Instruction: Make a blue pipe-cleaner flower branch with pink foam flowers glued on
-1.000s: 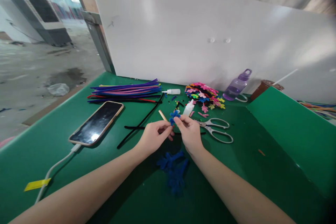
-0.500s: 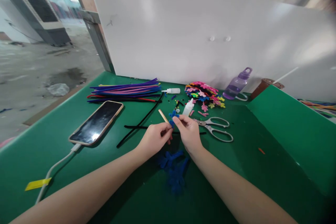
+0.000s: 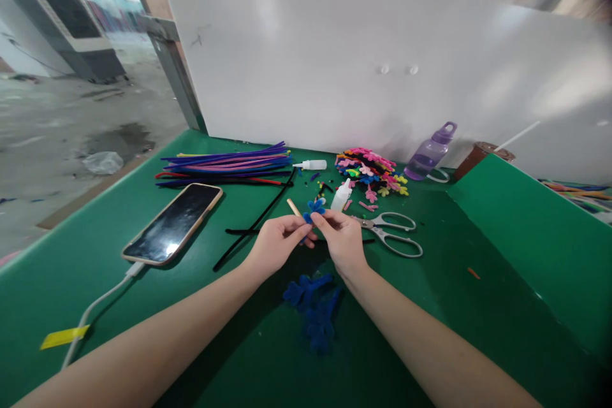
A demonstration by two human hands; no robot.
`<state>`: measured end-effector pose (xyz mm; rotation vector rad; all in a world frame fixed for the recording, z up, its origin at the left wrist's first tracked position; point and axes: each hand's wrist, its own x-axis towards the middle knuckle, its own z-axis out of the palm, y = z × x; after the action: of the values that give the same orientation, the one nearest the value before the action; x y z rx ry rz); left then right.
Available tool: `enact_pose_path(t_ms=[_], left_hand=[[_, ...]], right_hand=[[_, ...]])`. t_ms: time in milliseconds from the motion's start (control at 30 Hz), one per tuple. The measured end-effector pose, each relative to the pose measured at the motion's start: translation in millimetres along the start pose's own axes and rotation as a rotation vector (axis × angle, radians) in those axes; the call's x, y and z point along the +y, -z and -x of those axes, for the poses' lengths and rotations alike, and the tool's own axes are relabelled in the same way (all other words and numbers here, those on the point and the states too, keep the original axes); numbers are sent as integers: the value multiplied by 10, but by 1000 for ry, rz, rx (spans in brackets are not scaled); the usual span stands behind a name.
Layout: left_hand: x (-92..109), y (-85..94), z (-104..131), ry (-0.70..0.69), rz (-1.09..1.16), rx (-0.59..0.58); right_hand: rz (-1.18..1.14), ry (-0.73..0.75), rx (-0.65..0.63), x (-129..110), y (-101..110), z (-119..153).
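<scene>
Between both hands is a small blue fuzzy flower shape (image 3: 314,206). My left hand (image 3: 278,241) pinches its lower left side, and my right hand (image 3: 340,239) pinches its right side with thumb and fingers. A light wooden stick (image 3: 293,207) rises just above my left fingers; its lower end is hidden. More blue fuzzy flowers (image 3: 318,322) lie on the green table below the hands. A white glue bottle (image 3: 341,196) stands tilted behind my right hand, with grey-handled scissors (image 3: 394,233) to the right. Black pipe cleaners (image 3: 246,237) cross left of my left hand.
A phone (image 3: 174,223) with a cable lies left. Behind are a pipe cleaner bundle (image 3: 229,166), another glue bottle (image 3: 314,165), a colourful flower pile (image 3: 370,169), a purple bottle (image 3: 428,156) and a brown cup (image 3: 473,158). A green panel (image 3: 526,242) stands at the right.
The blue flower shape has turned and shows more of its petals between the fingers. My left thumb has moved up closer to my right fingertips.
</scene>
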<state>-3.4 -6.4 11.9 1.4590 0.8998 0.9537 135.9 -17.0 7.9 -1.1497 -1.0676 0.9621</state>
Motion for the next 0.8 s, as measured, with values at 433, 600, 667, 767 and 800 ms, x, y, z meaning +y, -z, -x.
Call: enact_pose_path(t_ms=[433,600,667,767,800], left_hand=[[41,0,13,21,-30,-16],[52,-6,6,14,-33,-12],[44,-2,-8,0,-13,-16],[18,16,-29,-5,63,-39],[9,23,-34,-2,90,-44]], right_hand=[[7,71,-57,16,-22,28],[9,50,-64,23,-10,5],[-10,24,-18,29,-7,-5],[-53,18,11,23,-8,-9],[-74,20,1,18,-9,-8]])
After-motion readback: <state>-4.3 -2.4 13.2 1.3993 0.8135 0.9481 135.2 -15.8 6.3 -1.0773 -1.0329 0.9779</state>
